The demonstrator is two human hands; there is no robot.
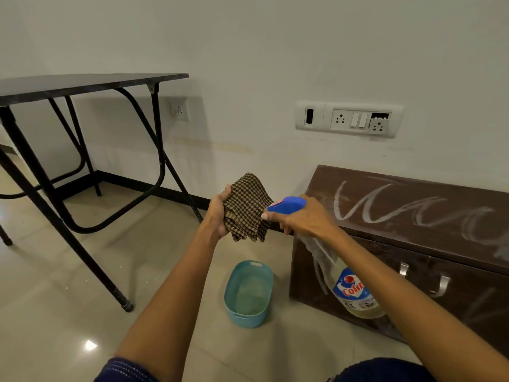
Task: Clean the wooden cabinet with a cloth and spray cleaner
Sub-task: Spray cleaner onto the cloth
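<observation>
Far left, a black folding table [82, 84] stands vs the wall [248, 51], w/ a small wall socket [179, 109] just past its right legs. My left hand [219, 213] is up at mid-frame, fingers curled round a bunched brown-checked cloth [248, 208]; the cloth fans up above my thumb and hangs down below my palm. Under both hands, on the tiled floor [68, 271], sits a light-blue oval tub [249, 292], just beside the cabinet's left end but not touching as far as I can tell. My right hand [303, 220] grips the neck of the spray bottle [349, 290], fingers wrapped tight, 1 fingertip poking fwd under the blue spray head [287, 204]. The head points left at the cloth, nozzle touching it or nearly so. The bottle's body slants down and back under my right forearm, in front of the cabinet's left side. Higher on the wall is a white switch panel [348, 119]. The brown wooden cabinet [413, 216] sits low vs the wall, right of both hands, neither hand on it; its top shows pale wavy streaks, and 2 metal handles [403, 268] show on its front.
</observation>
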